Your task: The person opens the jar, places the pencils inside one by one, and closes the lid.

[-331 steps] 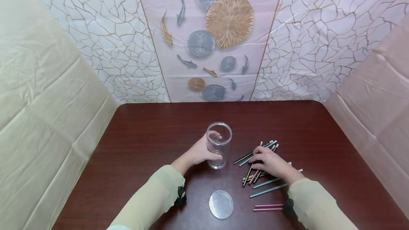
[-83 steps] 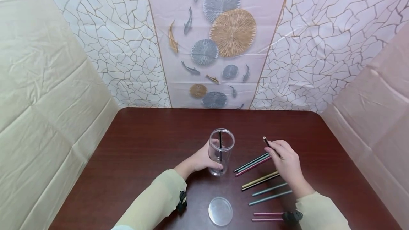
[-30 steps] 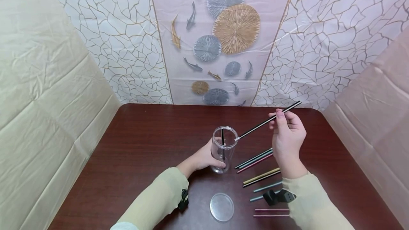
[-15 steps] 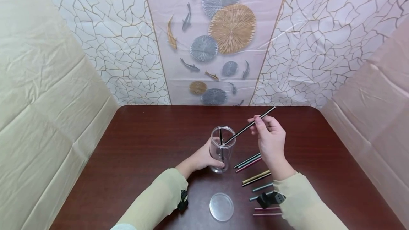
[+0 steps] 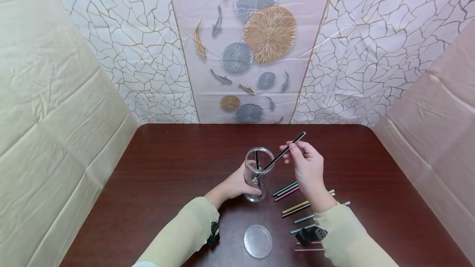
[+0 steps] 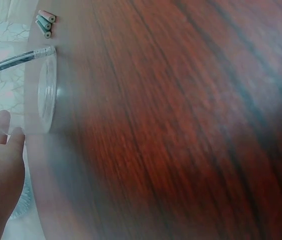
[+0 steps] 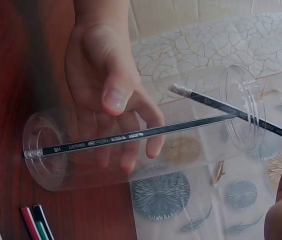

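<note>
- The held pencil [image 5: 283,151], dark with a pale stripe, slants through the mouth of the clear jar [image 5: 268,178]: its eraser end points down and leftward inside, its other end up and right, past the fingers.
- A second pencil [image 7: 91,143] stands inside that jar, eraser down on the base, its long axis nearly along the jar's own (only slightly askew, by the right wrist view).
- The jar is roughly upright above the desk [image 5: 178,160], mouth up; whether its base touches the wood I cannot tell.
- The right hand [image 5: 309,168] is raised beside the rim, forearm rising from the lower right; its grip is a pinch on the upper part of the held pencil, thumb on the near side.
- The left hand [image 5: 235,182] reaches in from the left, grip wrapped round the jar, thumb across the near side, fingers behind.
- Loose pencils [image 5: 295,207] lie under and beside the right forearm, most angled from near left to far right.
- A clear disc [image 5: 257,241] lies flat nearer the person.
</note>
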Available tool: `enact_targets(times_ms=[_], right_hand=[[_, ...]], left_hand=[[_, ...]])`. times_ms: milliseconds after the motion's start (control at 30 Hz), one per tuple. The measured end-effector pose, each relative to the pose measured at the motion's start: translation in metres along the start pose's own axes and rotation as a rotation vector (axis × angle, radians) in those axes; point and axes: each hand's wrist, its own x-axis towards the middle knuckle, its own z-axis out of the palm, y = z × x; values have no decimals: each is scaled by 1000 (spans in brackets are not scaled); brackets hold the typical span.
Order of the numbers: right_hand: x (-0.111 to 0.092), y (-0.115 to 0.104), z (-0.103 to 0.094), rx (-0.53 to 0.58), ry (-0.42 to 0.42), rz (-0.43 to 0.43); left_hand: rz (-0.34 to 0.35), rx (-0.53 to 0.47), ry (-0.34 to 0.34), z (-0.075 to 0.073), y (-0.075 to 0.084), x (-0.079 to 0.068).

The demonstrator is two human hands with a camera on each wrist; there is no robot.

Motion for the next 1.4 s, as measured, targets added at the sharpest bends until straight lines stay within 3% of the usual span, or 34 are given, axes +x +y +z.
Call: enact_targets(times_ms=[100, 333, 600, 900, 1067, 1167, 1300, 1400], right_hand=[[-2, 2, 0, -18, 10, 10], [-6, 8, 1, -181, -6, -19], [-12, 18, -2, -335, -99, -33], [-19, 5, -11, -423, -72, -4], [-19, 2, -25, -506, -44, -12], [-20, 3, -32, -531, -43, -16], [-19, 11, -43, -576, -86, -38], [-17, 23, -54, -640, -134, -54]], left_hand=[[-17, -3, -7, 0, 2, -1], [-19, 8, -20, -1, 8, 0], [-26, 47, 19, -3, -23, 9], [-19, 117, 41, -4, -26, 9], [-30, 116, 33, -2, -23, 12], [-18, 122, 29, -1, -11, 8], [-18, 138, 23, -1, 6, 1], [-32, 140, 27, -2, 9, -2]])
